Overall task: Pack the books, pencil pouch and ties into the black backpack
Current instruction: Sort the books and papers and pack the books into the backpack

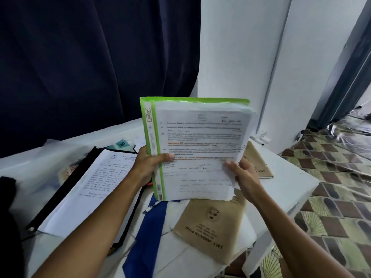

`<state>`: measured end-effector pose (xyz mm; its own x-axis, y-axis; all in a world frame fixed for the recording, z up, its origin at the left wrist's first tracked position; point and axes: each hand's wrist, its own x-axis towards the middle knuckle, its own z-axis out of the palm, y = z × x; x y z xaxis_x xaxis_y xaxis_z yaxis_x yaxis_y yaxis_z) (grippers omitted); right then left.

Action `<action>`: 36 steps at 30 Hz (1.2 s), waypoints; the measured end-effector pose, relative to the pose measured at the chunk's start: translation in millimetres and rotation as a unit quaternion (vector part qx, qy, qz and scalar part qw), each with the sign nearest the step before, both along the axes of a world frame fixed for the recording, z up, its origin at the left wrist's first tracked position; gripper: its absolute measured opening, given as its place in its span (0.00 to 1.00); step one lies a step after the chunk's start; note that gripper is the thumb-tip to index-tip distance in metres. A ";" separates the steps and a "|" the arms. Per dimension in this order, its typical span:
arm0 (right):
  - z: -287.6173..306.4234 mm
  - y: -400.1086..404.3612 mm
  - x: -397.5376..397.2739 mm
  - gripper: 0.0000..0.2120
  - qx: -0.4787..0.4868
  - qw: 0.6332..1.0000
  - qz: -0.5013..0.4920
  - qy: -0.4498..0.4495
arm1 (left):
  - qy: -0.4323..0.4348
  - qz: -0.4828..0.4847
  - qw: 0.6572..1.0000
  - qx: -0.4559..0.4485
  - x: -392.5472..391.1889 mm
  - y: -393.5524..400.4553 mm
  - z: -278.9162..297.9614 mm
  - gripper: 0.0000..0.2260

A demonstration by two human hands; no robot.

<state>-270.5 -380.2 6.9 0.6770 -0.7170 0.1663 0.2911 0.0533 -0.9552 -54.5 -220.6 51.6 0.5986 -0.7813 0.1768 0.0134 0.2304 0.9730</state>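
White walls and a dark navy curtain behind; patterned brown-and-green tiled floor at right. White table below, strewn with papers.

Held up above the table, clear of everything on it: lime-green plastic management file, thick with printed and handwritten sheets, spine at left, label "LOMBOK" readable on the spine strip. Tilted slightly, top leaning right.

Left hand: grips the spine edge low down, thumb curled over the front cover, fingers behind and out of sight.

Right hand: pinches the lower right corner of the loose sheets, thumb on the front, fingers wrapped behind.

On the table, left: black-edged clear folder lying flat, with a handwritten lined page on top. Teal card marked "5" just beyond its far end.

Under the raised file: blue cloth strip running toward the near edge, possibly a tie; cannot tell for certain. Small white-and-black pen beside it.

Centre right: brown paper-covered exercise book, printed "S.M.K. JAMBATAN PUTIH", lying flat, text upside down to the camera. Second brown exercise book farther back, partly hidden by the right hand.

Far left edge: dark black mass, mostly cut off; identity not determinable.
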 end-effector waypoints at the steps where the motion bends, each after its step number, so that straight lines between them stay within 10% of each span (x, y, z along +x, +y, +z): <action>1: -1.0 2.3 4.0 0.16 0.003 1.000 0.003 -0.005 | 0.001 0.002 1.000 -0.001 -0.4 -0.9 0.1 0.18; 9: 26.8 4.3 11.0 0.39 -0.066 0.997 -0.028 -0.029 | 0.015 0.017 1.000 -0.001 2.1 -3.8 -1.4 0.13; 26: 84.6 -1.5 31.3 0.22 -0.101 0.991 -0.062 -0.061 | 0.009 0.031 0.999 -0.009 -3.8 -4.5 2.5 0.16; 36: 74.7 -19.7 0.5 0.16 -0.111 0.975 0.166 0.094 | 0.123 0.014 0.992 -0.037 -2.7 -1.5 26.1 0.35</action>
